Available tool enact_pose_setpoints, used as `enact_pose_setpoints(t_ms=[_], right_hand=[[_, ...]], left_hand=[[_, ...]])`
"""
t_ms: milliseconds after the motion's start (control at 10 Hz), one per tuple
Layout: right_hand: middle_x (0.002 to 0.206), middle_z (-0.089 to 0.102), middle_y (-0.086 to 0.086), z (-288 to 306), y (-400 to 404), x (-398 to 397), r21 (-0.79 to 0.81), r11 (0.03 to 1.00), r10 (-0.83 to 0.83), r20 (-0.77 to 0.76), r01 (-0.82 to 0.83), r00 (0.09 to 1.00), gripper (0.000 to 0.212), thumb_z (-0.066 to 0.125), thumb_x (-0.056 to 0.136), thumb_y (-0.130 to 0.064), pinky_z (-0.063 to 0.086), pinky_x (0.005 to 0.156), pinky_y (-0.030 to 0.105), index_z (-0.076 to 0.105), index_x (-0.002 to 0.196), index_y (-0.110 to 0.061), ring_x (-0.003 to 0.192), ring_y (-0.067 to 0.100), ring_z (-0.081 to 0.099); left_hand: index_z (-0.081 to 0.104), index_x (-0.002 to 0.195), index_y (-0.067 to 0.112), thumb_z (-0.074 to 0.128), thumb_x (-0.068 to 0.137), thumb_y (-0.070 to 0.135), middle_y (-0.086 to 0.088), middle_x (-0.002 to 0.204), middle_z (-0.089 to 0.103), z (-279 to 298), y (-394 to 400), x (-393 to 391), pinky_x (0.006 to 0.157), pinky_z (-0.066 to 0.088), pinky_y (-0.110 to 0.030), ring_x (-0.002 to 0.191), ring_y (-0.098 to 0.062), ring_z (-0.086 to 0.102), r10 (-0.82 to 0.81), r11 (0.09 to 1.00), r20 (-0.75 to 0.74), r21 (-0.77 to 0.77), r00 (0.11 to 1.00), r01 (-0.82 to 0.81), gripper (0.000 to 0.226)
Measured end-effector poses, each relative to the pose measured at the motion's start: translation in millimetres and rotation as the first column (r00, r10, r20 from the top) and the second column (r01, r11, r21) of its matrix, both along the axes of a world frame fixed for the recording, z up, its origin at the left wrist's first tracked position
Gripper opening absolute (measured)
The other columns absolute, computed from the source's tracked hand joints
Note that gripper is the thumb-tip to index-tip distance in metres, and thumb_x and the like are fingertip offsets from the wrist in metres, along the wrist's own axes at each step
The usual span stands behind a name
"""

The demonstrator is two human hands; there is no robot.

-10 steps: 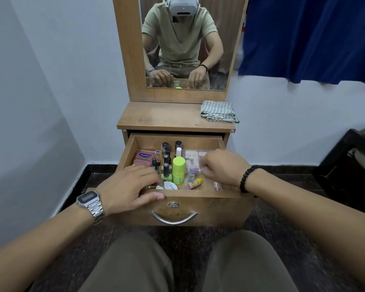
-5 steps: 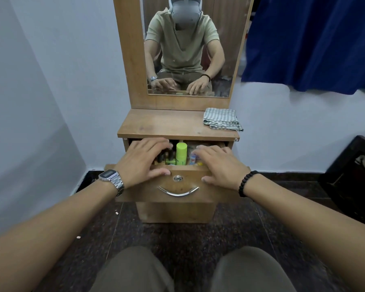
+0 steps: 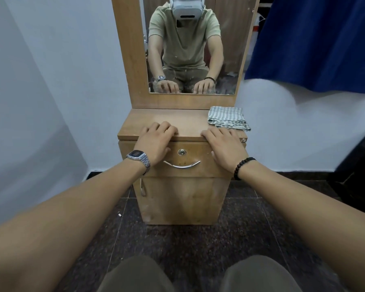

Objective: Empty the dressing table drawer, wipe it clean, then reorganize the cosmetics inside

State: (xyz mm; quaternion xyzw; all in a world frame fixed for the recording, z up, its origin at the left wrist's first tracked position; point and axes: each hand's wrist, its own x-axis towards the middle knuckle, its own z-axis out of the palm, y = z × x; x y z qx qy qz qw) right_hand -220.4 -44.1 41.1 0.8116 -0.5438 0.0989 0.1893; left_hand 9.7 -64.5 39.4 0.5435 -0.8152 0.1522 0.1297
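Your left hand point(image 3: 155, 142) lies against the left part of the drawer front point(image 3: 185, 159), its fingers loosely spread and draped over the front edge of the dressing table top point(image 3: 156, 121), the thumb pointing toward the keyhole lock point(image 3: 181, 152). It grips nothing. Your right hand point(image 3: 226, 145) mirrors it on the right part of the drawer front, fingers relaxed and resting on the tabletop edge, thumb pressed to the wood, also holding nothing. The two hands are well apart, with the lock and the curved metal handle point(image 3: 181, 164) between them.

The drawer sits flush in the dressing table, fully pushed in, so the cosmetics cannot be seen. Below it is a cabinet door point(image 3: 181, 199) with a slim handle at its left edge.

A folded striped cloth point(image 3: 227, 118) lies on the right rear corner of the tabletop, just beside your right fingertips but apart from them. The mirror point(image 3: 190, 45) above reflects you seated, arms stretched forward. You wear a metal wristwatch point(image 3: 138, 158) on the left wrist and a black bead bracelet point(image 3: 241, 166) on the right. A blue curtain point(image 3: 316, 41) hangs at the upper right, and your knees show at the bottom over the dark speckled floor point(image 3: 188, 239).
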Motion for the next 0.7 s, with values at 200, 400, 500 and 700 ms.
enact_pose_setpoints(t_ms=[200, 400, 500, 700], right_hand=[[0.119, 0.056, -0.002, -6, -8, 0, -0.069, 0.998, 0.004, -0.002, -0.004, 1.0, 0.052, 0.065, 0.075, -0.004, 0.039, 0.083, 0.038, 0.05, 0.121, -0.024, 0.103, 0.024, 0.053], [0.123, 0.053, 0.0, -5, -5, 2, -0.029, 1.0, -0.003, 0.007, 0.003, 1.0, 0.054, 0.059, 0.077, -0.002, 0.039, 0.087, 0.037, 0.048, 0.125, -0.022, 0.108, 0.025, 0.05], [0.129, 0.05, -0.001, 9, -1, 6, 0.091, 0.996, -0.017, 0.015, 0.016, 1.0, 0.051, 0.059, 0.083, -0.012, 0.035, 0.095, 0.038, 0.043, 0.131, -0.023, 0.116, 0.024, 0.047], [0.158, 0.025, 0.004, 60, 14, 7, 0.072, 0.997, -0.041, 0.182, 0.029, 0.982, 0.073, 0.061, 0.087, -0.025, 0.024, 0.113, 0.04, 0.024, 0.15, -0.019, 0.142, 0.023, 0.028]], left_hand=[[0.047, 0.111, 0.026, 0.064, 0.077, 0.009, 0.001, 0.113, 0.051, -8, -11, -9, 0.08, 0.038, -0.041, 0.1, -0.027, 0.048, 0.033, 0.994, -0.017, -0.104, 0.999, -0.034, 0.042], [0.047, 0.111, 0.025, 0.062, 0.075, 0.005, -0.001, 0.112, 0.051, -8, -11, -11, 0.079, 0.038, -0.041, 0.098, -0.028, 0.048, 0.055, 0.993, -0.012, -0.107, 0.998, -0.056, 0.043], [0.045, 0.113, 0.028, 0.063, 0.077, 0.017, 0.003, 0.117, 0.048, 4, -8, -9, 0.083, 0.037, -0.039, 0.104, -0.025, 0.046, 0.04, 0.998, -0.021, 0.042, 0.999, -0.039, 0.042], [0.032, 0.144, 0.025, 0.05, 0.092, 0.047, 0.003, 0.148, 0.036, 51, 12, -2, 0.104, 0.031, -0.039, 0.134, -0.02, 0.034, 0.001, 0.998, 0.044, 0.064, 0.999, -0.004, 0.059]])
